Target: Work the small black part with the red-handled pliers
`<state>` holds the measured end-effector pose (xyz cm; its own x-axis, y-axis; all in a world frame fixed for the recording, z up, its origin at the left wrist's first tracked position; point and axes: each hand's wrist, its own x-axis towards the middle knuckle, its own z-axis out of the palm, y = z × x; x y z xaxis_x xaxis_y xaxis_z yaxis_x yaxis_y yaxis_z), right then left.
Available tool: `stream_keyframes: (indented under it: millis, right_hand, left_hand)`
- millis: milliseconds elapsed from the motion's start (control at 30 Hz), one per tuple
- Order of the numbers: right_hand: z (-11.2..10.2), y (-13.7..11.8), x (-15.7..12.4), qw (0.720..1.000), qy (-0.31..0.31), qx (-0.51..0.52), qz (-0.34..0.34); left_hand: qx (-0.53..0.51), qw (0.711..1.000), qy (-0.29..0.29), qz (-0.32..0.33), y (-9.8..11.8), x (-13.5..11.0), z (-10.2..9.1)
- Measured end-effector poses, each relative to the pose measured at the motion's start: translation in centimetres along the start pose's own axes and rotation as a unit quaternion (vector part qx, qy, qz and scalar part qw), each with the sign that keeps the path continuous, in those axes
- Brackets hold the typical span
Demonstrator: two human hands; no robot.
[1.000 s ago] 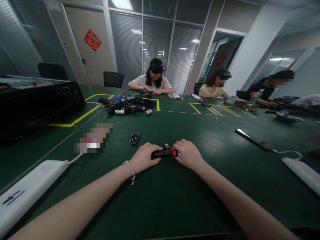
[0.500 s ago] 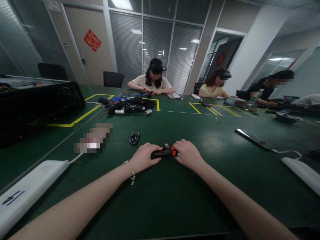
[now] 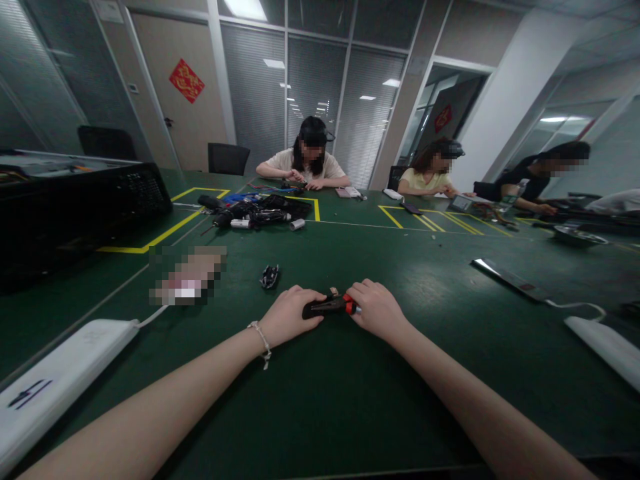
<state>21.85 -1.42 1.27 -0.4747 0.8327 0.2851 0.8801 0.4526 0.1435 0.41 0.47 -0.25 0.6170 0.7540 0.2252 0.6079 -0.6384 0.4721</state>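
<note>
Low over the green table (image 3: 320, 387), my right hand (image 3: 377, 308) is closed around the red handles of a pair of pliers (image 3: 336, 305). The plier jaws point left, toward my left hand (image 3: 290, 312). That hand pinches a small black part (image 3: 307, 311) between thumb and fingers, and the jaws lie against it. Where the jaws end and the black part begins is hard to make out. A small tan bit (image 3: 333, 292) shows just above the jaws. Beyond my left hand lies an open black plastic casing (image 3: 269, 276).
A black computer case (image 3: 90, 213) stands at the left. White power strips (image 3: 65, 373) flank me, and a phone (image 3: 509, 279) lies at the right. A power drill (image 3: 230, 213) and cables are piled further back. Several people sit across the table.
Both hands keep the same grip and place on the pliers and black part. The view has shifted very slightly.
</note>
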Motion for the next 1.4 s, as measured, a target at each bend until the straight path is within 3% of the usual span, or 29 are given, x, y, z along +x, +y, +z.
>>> stream_keyframes:
  millis: [1400]
  right_hand:
    - [-0.25,-0.14,0.09,1.0,-0.007,-0.01,-0.004]
  left_hand:
    - [0.004,1.0,0.0,0.006,0.2,0.04,-0.09]
